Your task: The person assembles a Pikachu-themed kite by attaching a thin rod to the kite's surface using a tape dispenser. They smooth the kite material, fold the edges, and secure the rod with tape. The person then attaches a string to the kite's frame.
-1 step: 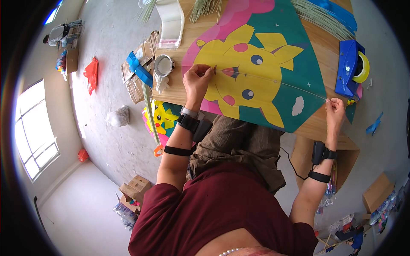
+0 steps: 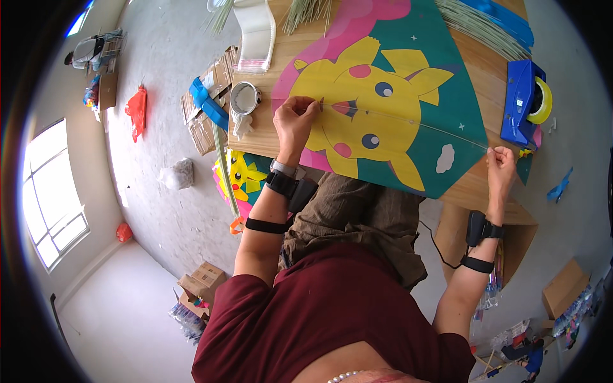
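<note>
A kite sheet printed with a yellow cartoon animal on green and pink lies across the wooden table. Along its middle runs a thin pale rod, reaching the kite's right corner. My left hand is closed in a pinch over the rod's left part, above the sheet's pink side; the fingers hide the point of contact. At the right corner, my right hand pinches the rod's other end between thumb and fingers.
A blue tape dispenser with yellow tape stands at the table's right. Bundles of thin sticks lie at the back. A round tin and clear plastic bags sit on the left. An open carton stands below right.
</note>
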